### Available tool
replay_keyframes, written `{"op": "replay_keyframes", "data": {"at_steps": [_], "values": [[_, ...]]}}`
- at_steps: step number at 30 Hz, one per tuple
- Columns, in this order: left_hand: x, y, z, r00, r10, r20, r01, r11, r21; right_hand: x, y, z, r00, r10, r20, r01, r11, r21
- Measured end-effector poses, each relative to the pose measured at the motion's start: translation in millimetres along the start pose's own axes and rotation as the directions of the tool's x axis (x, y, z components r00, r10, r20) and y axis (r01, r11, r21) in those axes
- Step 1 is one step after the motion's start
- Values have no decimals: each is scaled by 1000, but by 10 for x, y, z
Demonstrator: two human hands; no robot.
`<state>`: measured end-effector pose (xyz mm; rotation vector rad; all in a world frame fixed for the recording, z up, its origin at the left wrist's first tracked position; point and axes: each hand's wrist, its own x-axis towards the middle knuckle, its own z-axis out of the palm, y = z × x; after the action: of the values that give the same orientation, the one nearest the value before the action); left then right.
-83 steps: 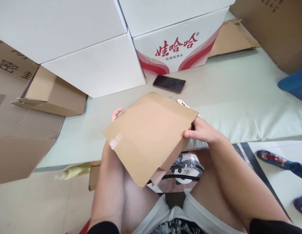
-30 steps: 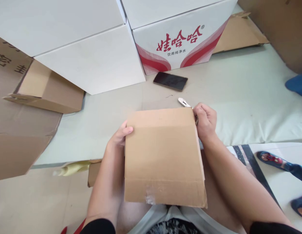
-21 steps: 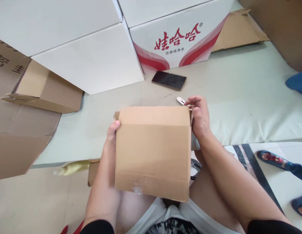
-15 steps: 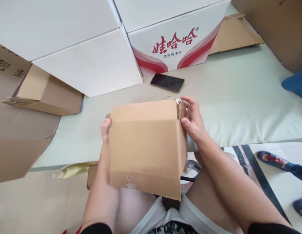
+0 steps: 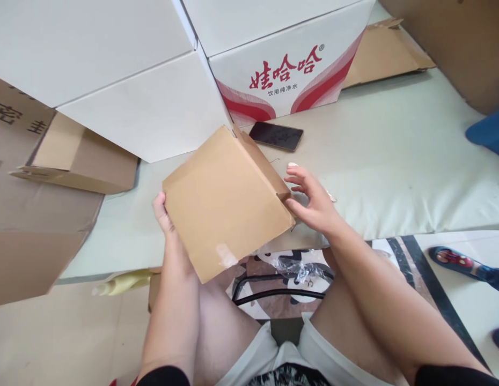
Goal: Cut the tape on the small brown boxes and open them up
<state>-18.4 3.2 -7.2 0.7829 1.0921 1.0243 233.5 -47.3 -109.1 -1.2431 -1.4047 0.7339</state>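
Observation:
A plain brown cardboard box (image 5: 227, 201) is tilted above the front of the covered surface, a strip of clear tape near its lower corner. My left hand (image 5: 163, 213) grips its left edge; most of those fingers are hidden behind the box. At the right end, my right hand (image 5: 314, 201) is open with its fingers spread and curved, close to the box's flap. Whether the thumb touches the cardboard I cannot tell. Small whitish bits show by the right fingertips and behind that hand, too small to name. Beyond the box lies a dark phone (image 5: 277, 136).
White cartons (image 5: 153, 118), one with red print (image 5: 284, 80), stand stacked at the back on the pale green cover (image 5: 394, 161). Brown cartons (image 5: 68, 155) are on the left. A blue object (image 5: 489, 134) is at right. Below are a black metal frame (image 5: 279, 293) and another person's slippered foot (image 5: 454, 260).
The box has turned, its right side dropping nearer to me and its far corner rising towards the white cartons. My right hand has come away from the box's upper right corner and spread open.

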Motion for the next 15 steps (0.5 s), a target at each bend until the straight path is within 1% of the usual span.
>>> {"op": "replay_keyframes", "data": {"at_steps": [2, 3, 4, 6, 8, 10, 12, 13, 15], "values": [[-12, -4, 50, 1000, 0, 3, 0, 997, -81, -5, -1, 43, 994, -103, 35, 107, 985, -133], [-4, -11, 65, 1000, -2, 9, 3, 993, -118, -9, -2, 74, 991, -127, 47, 134, 974, -183], [12, -23, 68, 1000, -5, 16, 7, 990, -141, -15, -3, 111, 991, -127, 47, 134, 965, -224], [70, -58, 39, 999, -9, 40, 15, 989, -146, -28, -4, 191, 997, -73, 4, 72, 953, -295], [155, -100, -33, 998, -12, 54, 19, 989, -144, -40, -2, 257, 998, -8, -68, -15, 943, -333], [247, -135, -123, 999, 9, 37, -3, 985, -174, -46, 0, 286, 991, 37, -128, -77, 945, -317], [311, -152, -197, 999, 50, -9, -51, 974, -220, -48, -4, 273, 989, 52, -142, -86, 966, -244], [323, -151, -220, 997, 69, -30, -74, 970, -231, -49, -10, 253, 990, 46, -135, -71, 981, -181], [311, -137, -243, 995, 90, -35, -96, 973, -209, -49, -31, 205, 991, 42, -124, -43, 999, -5]]}}
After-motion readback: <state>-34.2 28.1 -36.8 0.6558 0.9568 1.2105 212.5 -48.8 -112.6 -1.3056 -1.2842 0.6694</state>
